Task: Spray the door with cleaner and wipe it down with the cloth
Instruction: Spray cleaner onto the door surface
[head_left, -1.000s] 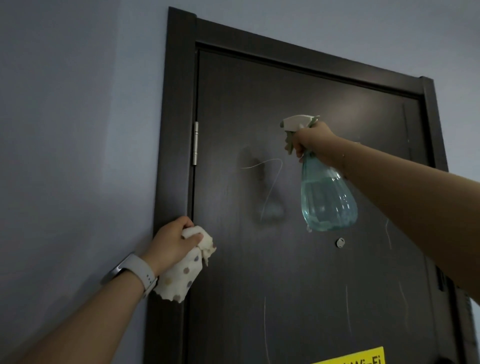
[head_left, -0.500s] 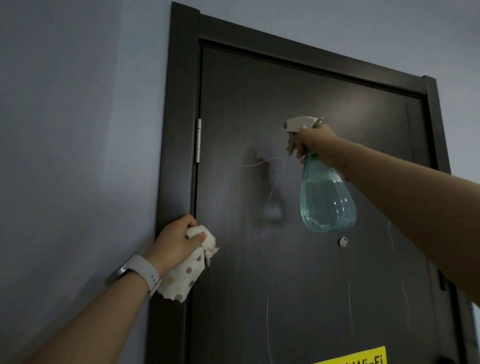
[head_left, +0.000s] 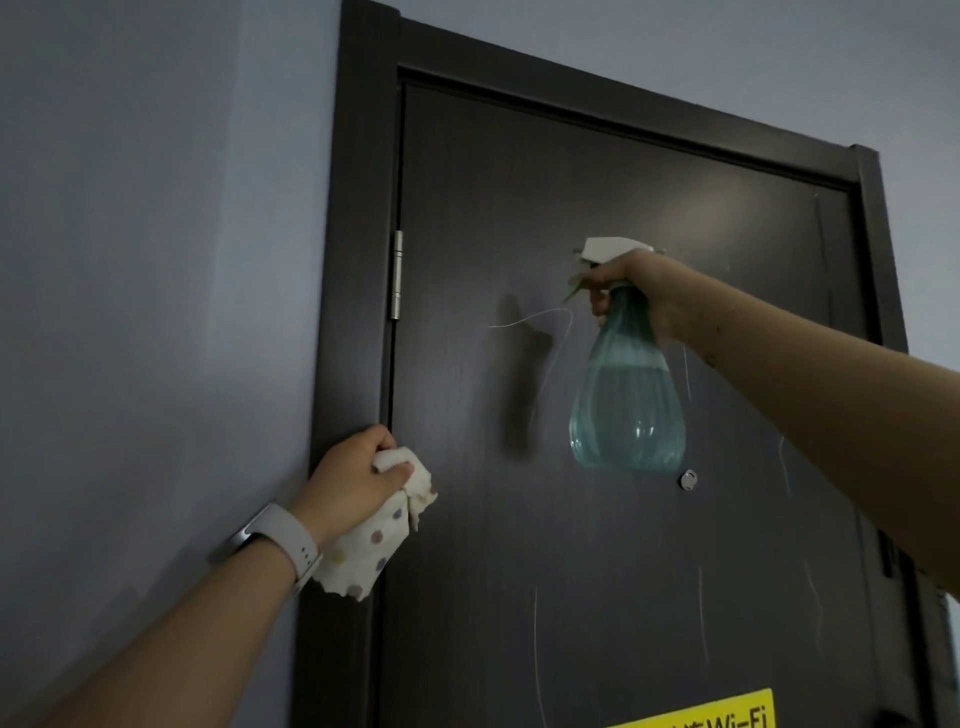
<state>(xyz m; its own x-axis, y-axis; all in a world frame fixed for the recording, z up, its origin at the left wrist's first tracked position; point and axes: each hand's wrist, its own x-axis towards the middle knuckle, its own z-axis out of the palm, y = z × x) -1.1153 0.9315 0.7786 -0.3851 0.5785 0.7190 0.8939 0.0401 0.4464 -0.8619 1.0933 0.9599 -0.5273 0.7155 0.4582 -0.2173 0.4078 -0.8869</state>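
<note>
While the right hand (head_left: 636, 288) grips the bottle (head_left: 626, 395) before the door (head_left: 597, 545) — nozzle near the panel — runs may streak; the left hand (head_left: 353, 480) holds the cloth (head_left: 369, 551) at the hinge edge.

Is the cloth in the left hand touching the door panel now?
Cannot tell. In the head view, the cloth overlaps the door edge, but no contact or gap shows plainly.

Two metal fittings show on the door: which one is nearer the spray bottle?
The small round fitting just below-right of the spray bottle; the hinge sits far off at the door's left edge.
</note>
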